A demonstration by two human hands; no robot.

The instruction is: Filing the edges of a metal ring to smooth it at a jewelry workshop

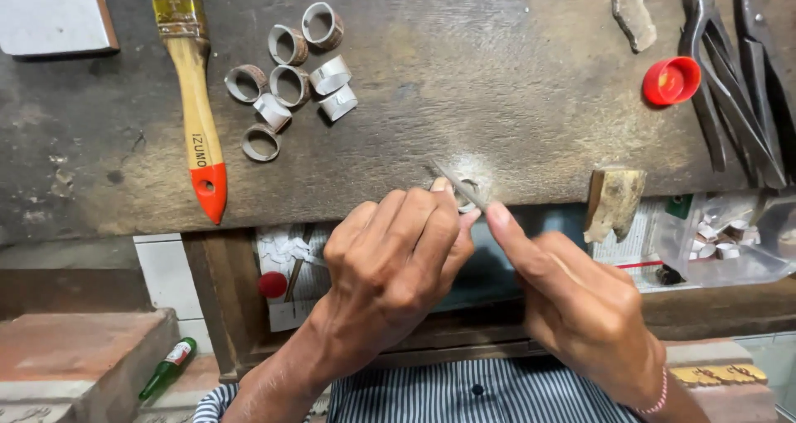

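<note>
A worn dark wooden bench (497,75) carries loose metal rings (290,66), a wooden-handled brush (199,108) and a red cap (670,80). The left hand (390,265) is curled tight around a small ring (468,192) at the bench edge. The right hand (580,307) pinches a thin metal file (458,184) against it.

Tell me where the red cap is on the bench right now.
In the head view the red cap lies on the dark workbench at the upper right, just left of the metal pliers and below a small stone chip.

Head view, steeply down, near workbench (497,83)
</note>
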